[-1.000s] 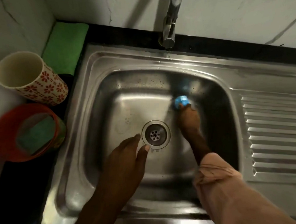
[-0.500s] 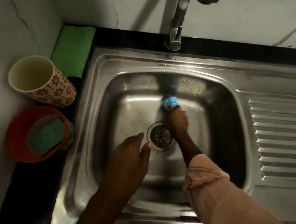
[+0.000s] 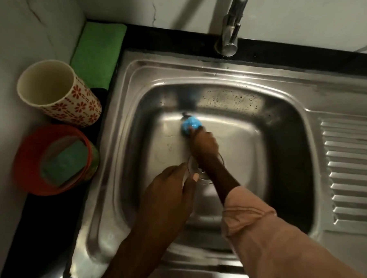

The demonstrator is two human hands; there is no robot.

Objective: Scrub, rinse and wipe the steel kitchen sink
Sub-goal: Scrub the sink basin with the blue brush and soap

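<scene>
Right hand (image 3: 204, 145) curled round a blue scrubber (image 3: 190, 124), pressing it on the sink (image 3: 285, 127) floor just behind the drain, toward the basin's back wall. Left hand (image 3: 169, 193) relaxed, holding nothing, hovering near the front edge beside the drain.

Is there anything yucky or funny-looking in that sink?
Yes. The back wall of the sink is peppered with little dark specks, just beyond where the right hand rubs the blue scrubber on the basin floor. That patch still looks dirty. Nothing looks spilled or broken; the flowery cup stands tilted beside the sink.
</scene>
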